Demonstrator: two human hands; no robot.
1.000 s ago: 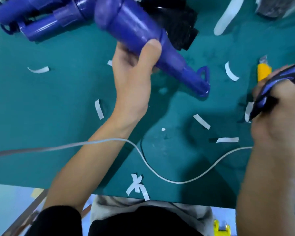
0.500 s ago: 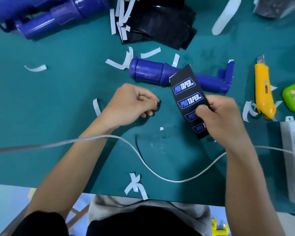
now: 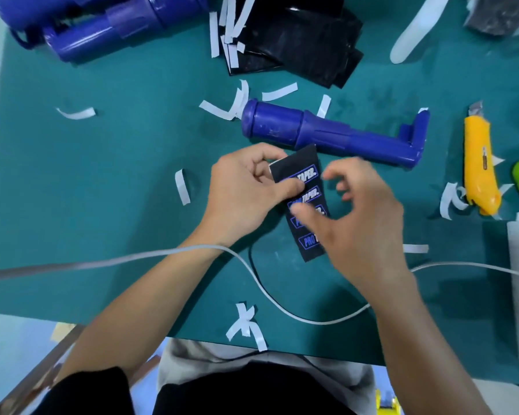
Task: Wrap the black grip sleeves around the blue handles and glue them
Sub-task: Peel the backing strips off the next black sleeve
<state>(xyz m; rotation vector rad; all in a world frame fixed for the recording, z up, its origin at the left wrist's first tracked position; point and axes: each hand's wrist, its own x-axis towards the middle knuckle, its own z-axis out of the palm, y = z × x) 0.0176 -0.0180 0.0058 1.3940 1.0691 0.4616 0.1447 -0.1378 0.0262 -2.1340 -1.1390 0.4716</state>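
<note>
1. Left grip point(image 3: 246, 187) pinches the upper edge of one black grip sleeve point(image 3: 307, 248), with the thumb on its printed face and the fingers curled behind it.
2. Right grip point(image 3: 363, 226) is released. Its fingers are loosely spread and blurred, grasping nothing that shows. Its thumb lies across the sleeve's middle, but I cannot tell whether it presses there.
3. That sleeve is flat and print up between the two hands, over the green worktop point(image 3: 117, 181). Its top corner is just beside the blue handle point(image 3: 327, 134), which lies on its side just beyond both hands. I cannot tell whether corner and handle touch.
4. By my reading, very little is done on this piece. The handle is bare along its whole length, and the sleeve is not yet bent round anything. No glue shows on either.
5. White strips point(image 3: 182, 187) litter the worktop. They look like backing peeled from sleeves, so the job as a whole is probably well under way. Other blue handles point(image 3: 117, 34) lie at the far left corner, too unclear to say whether they are wrapped.
6. Left to do: ready the sleeve, lay it on the handle, wrap it round and glue the seam. A stack of black sleeves point(image 3: 306, 46) at the far edge suggests more rounds will follow.
7. A yellow knife point(image 3: 480, 163) rests to the right, well apart from the hands.
</note>
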